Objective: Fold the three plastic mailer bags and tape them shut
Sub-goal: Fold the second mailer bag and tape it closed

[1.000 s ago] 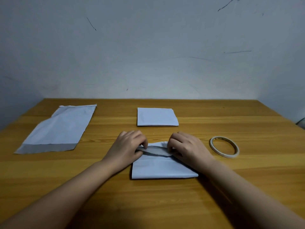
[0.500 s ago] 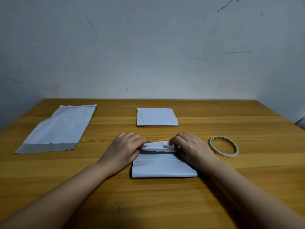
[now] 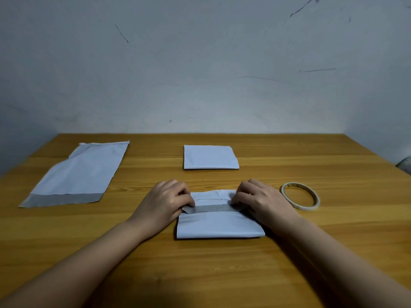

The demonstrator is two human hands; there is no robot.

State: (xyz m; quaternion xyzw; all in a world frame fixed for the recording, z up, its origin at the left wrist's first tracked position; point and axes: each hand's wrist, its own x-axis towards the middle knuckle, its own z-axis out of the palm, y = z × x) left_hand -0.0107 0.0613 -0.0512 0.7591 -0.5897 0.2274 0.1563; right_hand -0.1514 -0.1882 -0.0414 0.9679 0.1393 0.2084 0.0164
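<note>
Far left of the table (image 3: 66,241): unfolded mailer (image 3: 75,174), flat and full length, grey adhesive strip at its near end; untouched, well apart from both hands.

Left hand (image 3: 165,202): fingers curled, thumb and fingertips pinching the left end of the grey flap (image 3: 211,208); knuckles toward the camera.

Centre, near edge: mailer in work (image 3: 219,225), already folded to a compact rectangle, lying just beside the tape ring and between the two hands.

Change over the last second: flap pulled back toward the body. Half a second ago only a thin white lip showing at the top edge; now the grey strip turned down across the upper part of the pack, white layers exposed behind it.

Meaning for the task: apparently the closing fold of the second bag, brought over but not yet pressed flat or taped; likely next need, one hand freed for the tape while the other pins the flap.

Centre, far side: finished-looking folded mailer (image 3: 210,157), flat and square; any tape on it too small to tell.

Right hand (image 3: 260,200): mirrored hold, fingers curled and pinching the right end of the same flap.

Right: tape roll (image 3: 300,196), lying flat, close to the right hand but not touched.

Progress: one bag folded, one closing, one waiting.
</note>
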